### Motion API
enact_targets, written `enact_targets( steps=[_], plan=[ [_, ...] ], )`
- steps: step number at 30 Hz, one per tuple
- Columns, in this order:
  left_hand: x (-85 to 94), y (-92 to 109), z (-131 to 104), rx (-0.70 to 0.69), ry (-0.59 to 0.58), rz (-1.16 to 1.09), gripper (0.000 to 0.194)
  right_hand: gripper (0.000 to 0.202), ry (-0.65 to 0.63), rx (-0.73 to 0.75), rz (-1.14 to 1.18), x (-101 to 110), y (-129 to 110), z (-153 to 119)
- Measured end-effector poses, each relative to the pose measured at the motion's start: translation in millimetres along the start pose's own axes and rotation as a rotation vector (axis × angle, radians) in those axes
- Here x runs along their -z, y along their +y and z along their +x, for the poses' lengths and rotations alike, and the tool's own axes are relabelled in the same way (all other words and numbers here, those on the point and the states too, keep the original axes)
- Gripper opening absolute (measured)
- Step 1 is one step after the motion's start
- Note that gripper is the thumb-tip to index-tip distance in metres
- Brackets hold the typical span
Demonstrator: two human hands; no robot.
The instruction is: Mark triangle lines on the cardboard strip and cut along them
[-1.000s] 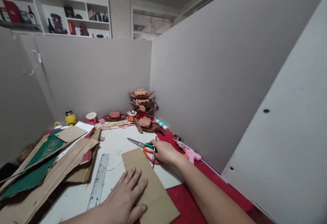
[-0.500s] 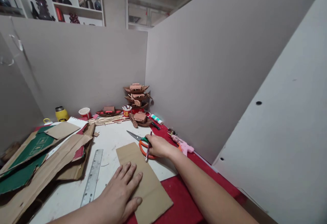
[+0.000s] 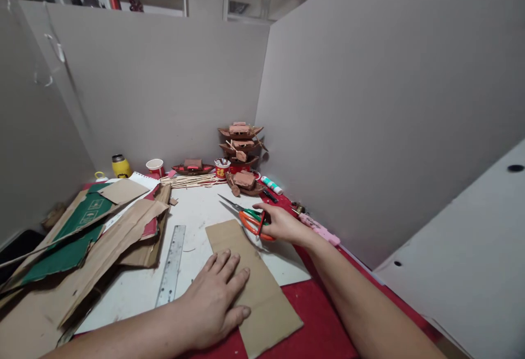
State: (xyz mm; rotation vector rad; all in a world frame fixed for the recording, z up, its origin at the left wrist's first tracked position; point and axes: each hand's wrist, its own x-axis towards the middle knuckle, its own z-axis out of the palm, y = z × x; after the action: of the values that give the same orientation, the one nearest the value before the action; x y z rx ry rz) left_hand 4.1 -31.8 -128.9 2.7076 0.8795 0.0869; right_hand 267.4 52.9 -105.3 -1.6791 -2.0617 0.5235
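Observation:
My left hand (image 3: 217,299) lies flat with fingers spread on a rectangular piece of brown cardboard (image 3: 268,304). Beyond the cardboard's far end, my right hand (image 3: 285,223) is closed around a pair of scissors (image 3: 251,222) with orange and green handles. A thin dark pencil (image 3: 260,225) is in the same hand, crossing the handles. The scissor blades point away and to the left, over the white board. To the left of my left hand, a metal ruler (image 3: 171,263) rests on the board.
Torn cardboard sheets (image 3: 110,263) are heaped at left. Small model boats (image 3: 241,143) are stacked in the far corner, near thin wooden sticks (image 3: 191,180) and a red paper cup (image 3: 222,169). A pink glue gun (image 3: 322,231) lies by the right partition (image 3: 369,102).
The view has swung, so everything sits further right in the picture. The scissors and pencil have turned slightly in my right hand. My left hand stays flat on the cardboard.

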Motion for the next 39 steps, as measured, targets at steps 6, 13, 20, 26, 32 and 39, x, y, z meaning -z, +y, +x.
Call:
enact_targets(
  steps=[6, 13, 20, 26, 32, 39],
  plan=[
    [23.4, 1, 6, 0.104, 0.063, 0.059, 0.048, 0.047, 0.081, -0.021, 0.163, -5, -4, 2],
    [75.0, -50, 5, 0.384, 0.051, 0.171, 0.03, 0.057, 0.163, -0.051, 0.285, -6, -1, 3],
    [67.2, -64, 4, 0.418, -0.042, 0.074, 0.032, 0.06, 0.196, -0.053, 0.388, -3, -6, 2],
    [74.8, -43, -8, 0.239, -0.299, -0.164, 0.019, 0.058, 0.25, -0.046, 0.482, 8, -8, 0],
    [66.4, 34, -63, -0.031, -0.491, -0.304, 0.013, 0.057, 0.296, -0.03, 0.602, 15, -9, -4],
    [41.8, 7, -61, 0.266, 0.024, -0.012, 0.052, 0.058, 0.282, -0.008, 0.712, 15, -22, -15]
  ],
)
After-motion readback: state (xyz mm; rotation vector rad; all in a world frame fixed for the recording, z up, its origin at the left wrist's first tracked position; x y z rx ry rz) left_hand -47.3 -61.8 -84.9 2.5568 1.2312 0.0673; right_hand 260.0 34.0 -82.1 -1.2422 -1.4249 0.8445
